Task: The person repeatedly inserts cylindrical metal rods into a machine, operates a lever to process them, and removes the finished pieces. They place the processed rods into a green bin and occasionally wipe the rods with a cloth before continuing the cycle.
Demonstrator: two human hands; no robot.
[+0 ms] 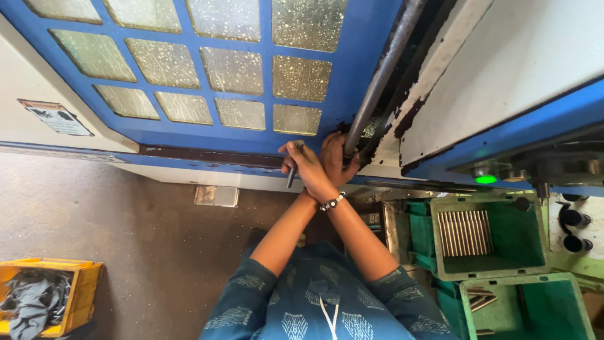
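My forearms cross in front of a blue machine door with a grid of speckled window panes. My right hand, with a beaded bracelet on its wrist, is closed around a short dark metal rod that points down. Just to its right, my left hand grips the lower end of the door's long dark handle bar. The two hands touch each other. I wear a blue patterned top.
A green crate holding several metal rods sits at the right, with a second green crate below it. A green indicator light glows on the machine. A yellow crate of dark rags stands on the floor at lower left.
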